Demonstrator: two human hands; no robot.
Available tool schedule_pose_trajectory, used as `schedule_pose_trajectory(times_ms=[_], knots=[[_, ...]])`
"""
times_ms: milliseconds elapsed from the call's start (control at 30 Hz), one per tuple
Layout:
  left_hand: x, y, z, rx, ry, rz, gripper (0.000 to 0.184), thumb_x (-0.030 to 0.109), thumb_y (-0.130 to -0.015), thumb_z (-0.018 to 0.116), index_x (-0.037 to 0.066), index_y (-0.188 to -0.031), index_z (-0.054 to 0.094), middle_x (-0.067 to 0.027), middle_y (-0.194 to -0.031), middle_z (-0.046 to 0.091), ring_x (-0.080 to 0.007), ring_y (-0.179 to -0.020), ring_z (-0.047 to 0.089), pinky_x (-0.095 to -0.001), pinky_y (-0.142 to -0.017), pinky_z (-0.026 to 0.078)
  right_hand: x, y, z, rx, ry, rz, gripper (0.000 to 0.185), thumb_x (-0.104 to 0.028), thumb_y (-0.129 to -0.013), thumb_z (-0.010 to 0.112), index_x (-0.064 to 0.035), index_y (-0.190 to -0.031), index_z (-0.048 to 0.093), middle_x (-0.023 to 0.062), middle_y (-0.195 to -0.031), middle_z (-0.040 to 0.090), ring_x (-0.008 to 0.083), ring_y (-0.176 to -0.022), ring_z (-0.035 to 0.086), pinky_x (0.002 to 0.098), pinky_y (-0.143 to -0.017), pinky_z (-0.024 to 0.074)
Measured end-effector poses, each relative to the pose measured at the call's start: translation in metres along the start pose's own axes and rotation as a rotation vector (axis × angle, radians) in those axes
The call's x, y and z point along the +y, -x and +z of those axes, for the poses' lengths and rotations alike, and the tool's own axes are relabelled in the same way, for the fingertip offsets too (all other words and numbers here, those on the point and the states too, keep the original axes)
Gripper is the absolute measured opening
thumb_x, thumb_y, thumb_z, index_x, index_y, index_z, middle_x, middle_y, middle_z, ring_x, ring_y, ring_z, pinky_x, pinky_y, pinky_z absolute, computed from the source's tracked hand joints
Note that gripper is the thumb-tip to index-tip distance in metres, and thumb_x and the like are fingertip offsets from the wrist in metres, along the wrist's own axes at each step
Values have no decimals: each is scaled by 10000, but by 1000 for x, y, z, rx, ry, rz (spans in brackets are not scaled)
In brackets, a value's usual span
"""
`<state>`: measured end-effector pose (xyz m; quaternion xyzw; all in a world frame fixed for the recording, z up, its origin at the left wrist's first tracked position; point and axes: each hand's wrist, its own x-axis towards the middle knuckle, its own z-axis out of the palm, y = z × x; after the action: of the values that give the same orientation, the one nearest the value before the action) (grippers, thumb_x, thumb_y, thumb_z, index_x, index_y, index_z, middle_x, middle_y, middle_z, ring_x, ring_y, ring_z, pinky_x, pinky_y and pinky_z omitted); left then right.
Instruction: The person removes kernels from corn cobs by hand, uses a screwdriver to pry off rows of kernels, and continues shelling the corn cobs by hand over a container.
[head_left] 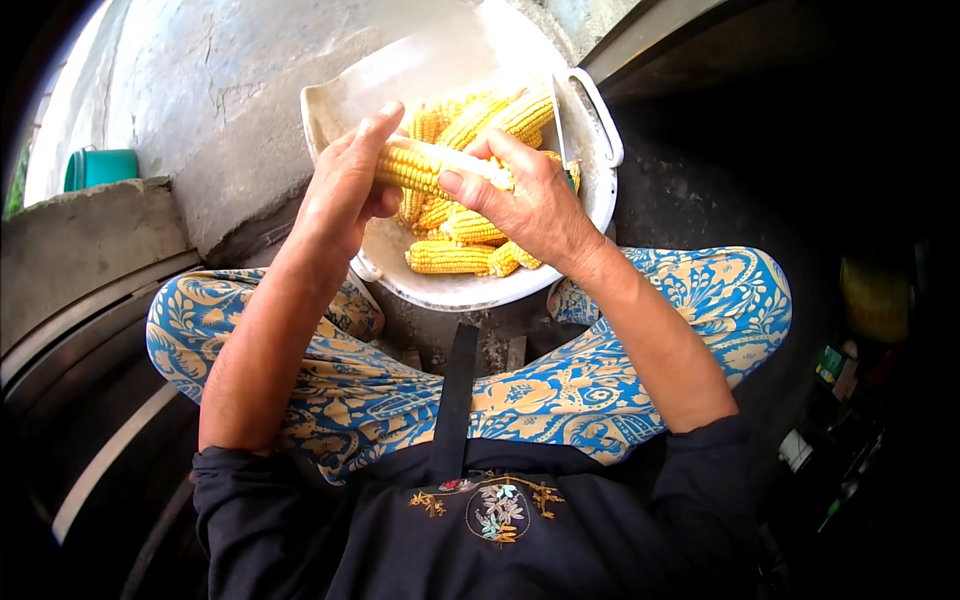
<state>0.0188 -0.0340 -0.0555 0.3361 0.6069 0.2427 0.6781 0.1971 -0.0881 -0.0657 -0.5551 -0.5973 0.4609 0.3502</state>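
Observation:
Over a white basin (472,297) I hold a yellow corn cob (415,168) level between both hands. My left hand (347,180) is closed round the cob's left end, thumb pointing up. At the other end my right hand (530,195) grips it, with thumb and index finger pressed on its pale, partly bare side. Several more yellow cobs (450,257) lie in the basin beneath my hands. A thin, pale straight edge (559,120) rises inside the basin behind my right hand; what it belongs to is unclear.
The basin stands in front of my crossed legs (690,300), with a white handle (600,115) at its right. A concrete wall (240,100) rises at the back left, near a green container (103,169). Small, dim items (830,365) lie at the far right.

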Motion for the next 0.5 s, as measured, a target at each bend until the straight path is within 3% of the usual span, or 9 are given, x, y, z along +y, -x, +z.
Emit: schedule_pose_trajectory(times_ms=[33,100,133,200,333,400,433,500], knots=[[1,2,0,0,0,0,407,478,-839,585,71,-847,584,12,-655,509,-67,-491,422,-197,-454,338,-2,1,-1,0,0,0,474,-470,-856,581,3,-845,554,119,-658,582,197,-613,593,317,-593,495],[4,8,0,-68,-96,69,366,457,-842,577,91,-840,584,16,-673,511,-68,-513,428,-198,-484,350,-4,2,-4,-33,-43,30,411,-448,-887,538,-38,-857,557,23,-722,562,104,-633,538,252,-602,453],[6,9,1,-68,-96,69,366,457,-842,577,91,-840,584,16,-673,511,-68,-513,428,-198,-484,350,-3,1,-4,-33,-44,31,411,-448,-887,538,-38,-857,557,23,-722,562,104,-633,538,252,-602,453],[7,11,4,-51,-115,77,327,436,-835,577,108,-835,584,19,-693,515,-62,-537,438,-200,-504,362,4,0,-2,6,-125,56,430,-403,-895,524,13,-793,554,118,-648,568,181,-590,566,302,-559,470],[0,10,8,-46,-119,148,280,406,-856,573,126,-852,567,35,-696,497,-49,-538,437,-181,-476,348,18,-4,7,141,-356,88,400,-383,-927,462,-10,-824,560,70,-634,551,143,-560,532,276,-513,450],[3,12,8,-37,-130,175,262,396,-850,579,134,-841,568,48,-687,496,-39,-562,442,-185,-489,354,1,1,-1,59,-635,448,365,-362,-949,411,-46,-851,567,30,-636,535,95,-499,479,218,-447,405],[4,12,8,-40,-138,184,264,397,-848,581,134,-832,571,54,-671,494,-36,-558,436,-187,-491,352,13,-1,-4,-81,-721,437,378,-404,-952,408,-67,-886,567,20,-647,548,55,-453,453,171,-392,358],[6,13,7,-52,-158,219,267,400,-848,581,134,-831,573,53,-665,493,-35,-558,434,-187,-491,351,11,0,-2,-82,-761,490,384,-391,-961,404,-44,-964,568,25,-730,580,58,-507,500,176,-401,372]])
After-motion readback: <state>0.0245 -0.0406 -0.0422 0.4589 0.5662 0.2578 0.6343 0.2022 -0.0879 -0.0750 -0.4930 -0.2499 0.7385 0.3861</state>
